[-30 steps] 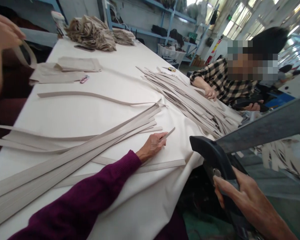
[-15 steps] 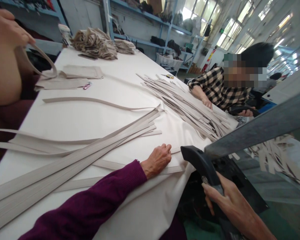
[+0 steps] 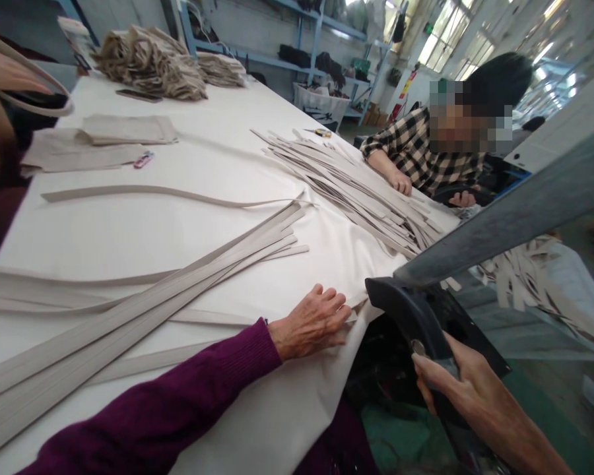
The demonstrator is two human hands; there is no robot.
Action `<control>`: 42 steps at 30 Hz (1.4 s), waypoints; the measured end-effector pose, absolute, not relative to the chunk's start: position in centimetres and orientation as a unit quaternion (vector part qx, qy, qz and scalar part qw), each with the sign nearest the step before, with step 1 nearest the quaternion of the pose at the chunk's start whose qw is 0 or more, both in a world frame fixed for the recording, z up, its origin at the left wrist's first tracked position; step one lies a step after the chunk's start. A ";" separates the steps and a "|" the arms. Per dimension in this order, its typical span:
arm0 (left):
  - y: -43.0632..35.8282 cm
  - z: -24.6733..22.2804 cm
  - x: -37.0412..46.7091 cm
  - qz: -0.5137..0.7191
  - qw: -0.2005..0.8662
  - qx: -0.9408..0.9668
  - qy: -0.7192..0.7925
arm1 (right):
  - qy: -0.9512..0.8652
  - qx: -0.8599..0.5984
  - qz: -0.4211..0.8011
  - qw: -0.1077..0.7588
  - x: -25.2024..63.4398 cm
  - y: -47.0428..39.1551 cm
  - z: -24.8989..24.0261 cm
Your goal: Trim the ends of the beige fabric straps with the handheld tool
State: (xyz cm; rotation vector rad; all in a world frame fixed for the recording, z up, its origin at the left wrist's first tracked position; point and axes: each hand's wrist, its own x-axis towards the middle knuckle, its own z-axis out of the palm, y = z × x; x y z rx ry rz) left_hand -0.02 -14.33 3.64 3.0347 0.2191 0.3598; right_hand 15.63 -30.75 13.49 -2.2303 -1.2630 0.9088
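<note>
My left hand (image 3: 309,322), in a purple sleeve, rests low over the white-covered table near its edge. Its fingers curl down over a narrow beige fabric strip (image 3: 212,317), whose far end shows just past the fingertips. The grip's underside is hidden. To its right, my right hand (image 3: 455,376) wraps around a black curved tool (image 3: 400,297) with the thumb by a round metal button. The tool's head points toward the table edge, a short way from my left hand. A bundle of long beige strips (image 3: 143,310) lies slantwise left of my left hand.
A loose pile of strips (image 3: 346,185) lies across the table, where a co-worker in a checked shirt (image 3: 410,152) sits. A grey metal bar (image 3: 505,204) slants at right. Folded cloth pieces (image 3: 129,128) and a fabric heap (image 3: 148,63) lie farther back. Another person's hand (image 3: 4,66) is at upper left.
The view has shifted, so the table appears farther left and higher. My left hand's fingers have spread a little, and the strip ends beyond them show less. The right hand keeps the black tool.
</note>
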 end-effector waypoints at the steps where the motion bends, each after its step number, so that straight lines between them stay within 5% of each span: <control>1: -14.5 3.5 0.0 0.106 0.046 0.991 0.069 | -0.452 -0.802 0.329 0.212 15.6 -31.1 13.4; 5: -14.1 2.7 0.2 0.092 0.117 0.983 0.110 | -0.452 -0.802 0.310 0.237 15.7 -31.8 12.9; 16: -10.9 2.2 -0.3 0.196 0.627 0.708 0.262 | -0.458 -0.797 0.322 0.228 15.0 -30.8 12.2; 20: -10.7 2.0 -0.4 0.183 0.710 0.624 0.272 | -0.449 -0.796 0.345 0.214 13.8 -29.9 11.9; 24: -10.7 2.0 -0.2 0.195 0.678 0.654 0.274 | -0.457 -0.777 0.364 0.235 12.9 -28.4 11.2; 36: -11.4 1.4 0.3 0.285 0.363 0.820 0.340 | -0.447 -0.776 0.370 0.248 12.2 -26.3 10.7; 42: -11.4 1.7 0.3 0.266 0.361 0.814 0.369 | -0.456 -0.778 0.346 0.258 12.5 -26.2 11.1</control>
